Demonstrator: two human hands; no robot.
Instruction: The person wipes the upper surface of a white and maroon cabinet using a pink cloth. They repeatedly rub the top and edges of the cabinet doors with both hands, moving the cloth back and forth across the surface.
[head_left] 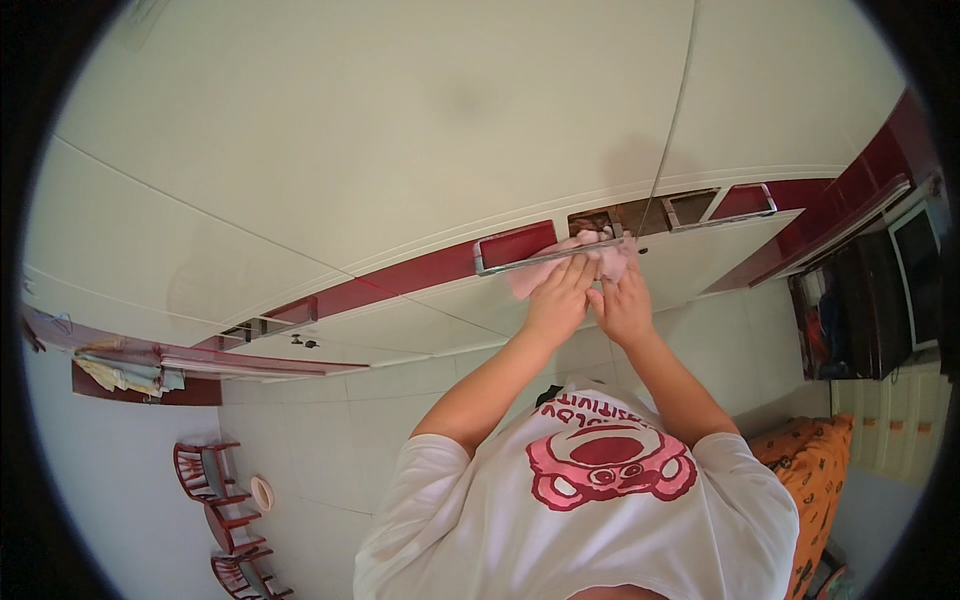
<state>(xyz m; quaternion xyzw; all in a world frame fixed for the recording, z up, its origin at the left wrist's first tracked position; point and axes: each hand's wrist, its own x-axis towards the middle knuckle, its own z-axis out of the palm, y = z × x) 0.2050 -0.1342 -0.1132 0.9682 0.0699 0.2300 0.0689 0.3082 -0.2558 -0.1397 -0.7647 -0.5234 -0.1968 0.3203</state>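
Note:
A pink cloth point(530, 280) is bunched around a long metal handle point(505, 267) on the front of a white cabinet point(400, 120). My left hand point(560, 300) is at the cloth just below the handle, its fingers gripping the fabric. Close beside it, my right hand point(625, 303) holds the cloth's right part, with the thumbs of both hands near each other. Some fingertips are covered by the cloth and the bar. Behind the handle runs a dark red band point(420, 262), and next to the cloth is a brown patterned panel point(640, 215).
More metal handles point(745, 205) sit along the band to the right. At the lower left are dark red chairs point(205, 470) and a small round basin point(262, 493). An orange patterned cover point(815, 470) lies at the right, below a dark cabinet with a screen point(915, 270).

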